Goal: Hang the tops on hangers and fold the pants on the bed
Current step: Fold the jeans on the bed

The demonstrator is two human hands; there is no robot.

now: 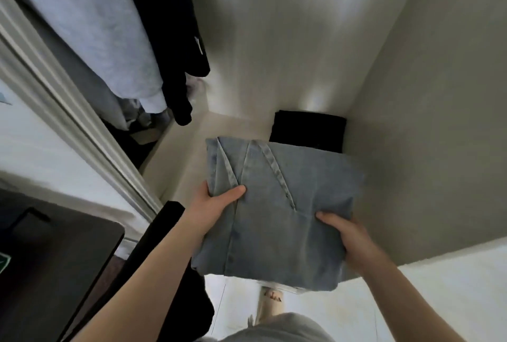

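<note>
A folded pair of light blue jeans (279, 204) is held flat in front of me, at a white closet shelf (186, 149). My left hand (216, 201) grips its left edge with the thumb on top. My right hand (348, 234) grips the near right edge the same way. Just behind the jeans, a folded black garment (307, 130) lies in the shelf's back corner. At the upper left, a light grey top (104, 28) and a dark navy top (175, 39) hang inside the closet.
A white door frame (82, 122) runs diagonally at the left. A dark desk surface (55, 264) sits at the lower left. A grey wall (439, 122) closes the shelf on the right. A bare foot (271, 303) stands on the white floor below.
</note>
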